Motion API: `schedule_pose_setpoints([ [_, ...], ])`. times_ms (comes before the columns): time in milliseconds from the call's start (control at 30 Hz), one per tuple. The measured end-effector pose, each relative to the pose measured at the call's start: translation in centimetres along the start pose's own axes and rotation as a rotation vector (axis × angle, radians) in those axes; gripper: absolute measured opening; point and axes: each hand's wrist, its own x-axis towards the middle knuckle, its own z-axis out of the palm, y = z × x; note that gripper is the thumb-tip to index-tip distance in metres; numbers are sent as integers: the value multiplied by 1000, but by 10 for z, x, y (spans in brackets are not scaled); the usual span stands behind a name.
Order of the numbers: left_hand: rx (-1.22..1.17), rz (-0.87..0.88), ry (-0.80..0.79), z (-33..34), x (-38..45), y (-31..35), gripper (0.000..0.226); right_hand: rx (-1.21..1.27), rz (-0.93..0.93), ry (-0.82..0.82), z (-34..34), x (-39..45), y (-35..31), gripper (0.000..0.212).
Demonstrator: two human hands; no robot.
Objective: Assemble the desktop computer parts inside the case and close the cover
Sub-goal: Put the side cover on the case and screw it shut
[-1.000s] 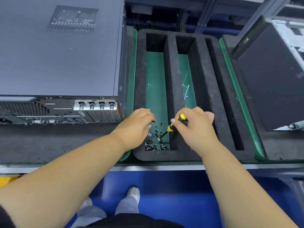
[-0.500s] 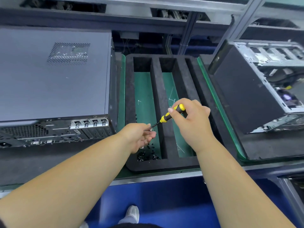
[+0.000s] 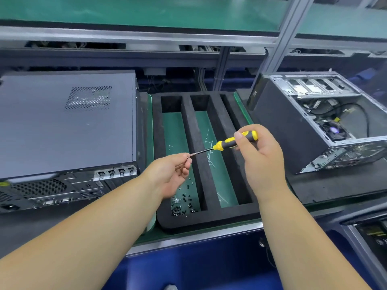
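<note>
While right hand (image 3: 261, 155) grips screwdriver (image 3: 234, 142) | left hand (image 3: 169, 174) pinches its tip

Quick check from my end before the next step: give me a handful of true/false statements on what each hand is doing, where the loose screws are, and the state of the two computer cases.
1. The right hand grips the yellow-and-black screwdriver by its handle. True.
2. The left hand lies flat on the closed computer case. False: it is raised over the foam tray, fingers pinched at the screwdriver's tip.
3. The loose screws lie in the tray's leftmost slot, at its near end. True.
4. The computer case on the right has its cover on. False: it is open, with cables and parts showing.
5. The screwdriver tip is in a screw on the closed case. False: it is held in the air above the tray.
</note>
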Motion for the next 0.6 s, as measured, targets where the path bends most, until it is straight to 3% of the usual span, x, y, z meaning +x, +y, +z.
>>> schedule_pose_setpoints([
  [267, 95, 131, -165, -25, -33, 23, 10, 29, -40, 14, 13, -16, -34, 12],
  [600, 217, 224, -198, -94, -84, 63, 14, 43, -121, -29, 70, -63, -102, 9],
])
